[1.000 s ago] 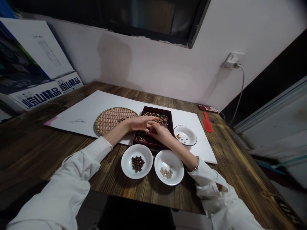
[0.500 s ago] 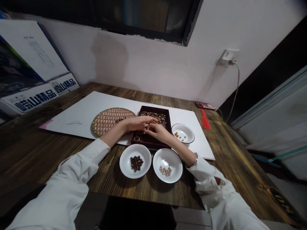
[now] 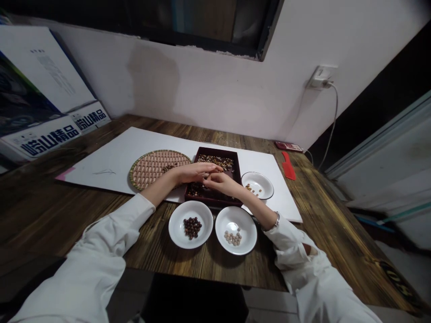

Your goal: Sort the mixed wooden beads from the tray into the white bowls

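On the wooden table [image 3: 151,242], mixed beads [image 3: 222,162] lie in a dark red tray [image 3: 213,203]. Above it the left hand [image 3: 195,172] stretches its fingers, the right hand [image 3: 222,182] bends its own narrow; whether either holds anything, I cannot tell. White bowls [image 3: 248,237] stand nearby.

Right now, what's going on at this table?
A person has both bare hands over a dark red tray of mixed beads: the left hand is outstretched, the right hand close by it with fingers bent. Can't tell if either holds a bead. In front, one white bowl holds dark beads, another pale beads. A third bowl, right of the tray, holds a few yellowish pieces. A woven mat lies left.
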`<action>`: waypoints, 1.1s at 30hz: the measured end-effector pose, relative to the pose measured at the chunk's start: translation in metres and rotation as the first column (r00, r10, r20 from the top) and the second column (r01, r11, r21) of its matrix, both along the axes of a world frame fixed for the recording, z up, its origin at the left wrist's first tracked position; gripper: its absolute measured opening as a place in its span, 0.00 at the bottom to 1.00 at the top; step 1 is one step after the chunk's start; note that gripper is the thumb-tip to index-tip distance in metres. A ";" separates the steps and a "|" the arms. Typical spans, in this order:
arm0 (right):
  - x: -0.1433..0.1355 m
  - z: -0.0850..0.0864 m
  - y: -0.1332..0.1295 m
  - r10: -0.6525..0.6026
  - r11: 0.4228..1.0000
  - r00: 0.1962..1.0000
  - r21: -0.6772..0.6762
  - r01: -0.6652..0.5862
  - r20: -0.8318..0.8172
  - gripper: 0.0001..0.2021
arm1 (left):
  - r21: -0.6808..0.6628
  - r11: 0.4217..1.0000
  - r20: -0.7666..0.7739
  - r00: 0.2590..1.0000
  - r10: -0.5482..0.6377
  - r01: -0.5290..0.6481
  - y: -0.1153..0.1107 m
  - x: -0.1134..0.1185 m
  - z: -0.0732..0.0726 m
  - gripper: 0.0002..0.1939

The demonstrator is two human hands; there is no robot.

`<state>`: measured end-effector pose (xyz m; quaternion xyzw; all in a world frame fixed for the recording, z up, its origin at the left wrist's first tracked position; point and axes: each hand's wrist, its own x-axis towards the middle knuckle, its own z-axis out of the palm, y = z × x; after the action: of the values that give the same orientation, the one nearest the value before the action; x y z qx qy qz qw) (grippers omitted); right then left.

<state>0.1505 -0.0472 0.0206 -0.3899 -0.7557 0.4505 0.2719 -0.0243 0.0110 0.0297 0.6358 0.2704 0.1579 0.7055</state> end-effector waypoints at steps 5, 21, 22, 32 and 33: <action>0.005 0.001 0.000 0.130 0.961 0.987 -0.233 -0.149 -0.093 0.20 | 0.007 1.000 -0.017 1.000 -0.012 0.012 -0.003 0.000 0.005 0.25; 0.010 0.011 0.002 0.280 0.809 0.913 -0.440 -0.390 -0.295 0.18 | -0.016 1.000 0.037 0.999 0.002 -0.001 -0.002 0.001 0.005 0.20; 0.011 0.013 0.001 0.291 0.801 0.910 -0.446 -0.400 -0.294 0.19 | -0.025 1.000 0.041 0.999 -0.003 0.004 -0.002 0.001 0.005 0.20; 0.012 0.026 -0.004 0.518 0.728 0.853 -0.490 -0.480 -0.067 0.29 | -0.072 0.996 0.078 0.996 -0.052 0.057 -0.001 0.001 0.006 0.20; 0.012 0.025 -0.004 0.526 0.732 0.849 -0.485 -0.478 -0.042 0.29 | -0.070 0.996 0.081 0.995 -0.056 0.061 -0.001 0.001 0.006 0.20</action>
<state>0.1625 -0.0507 0.0460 -0.2476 -0.7097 0.6595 -0.0023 -0.0233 0.0097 0.0359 0.6106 0.2292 0.1521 0.7426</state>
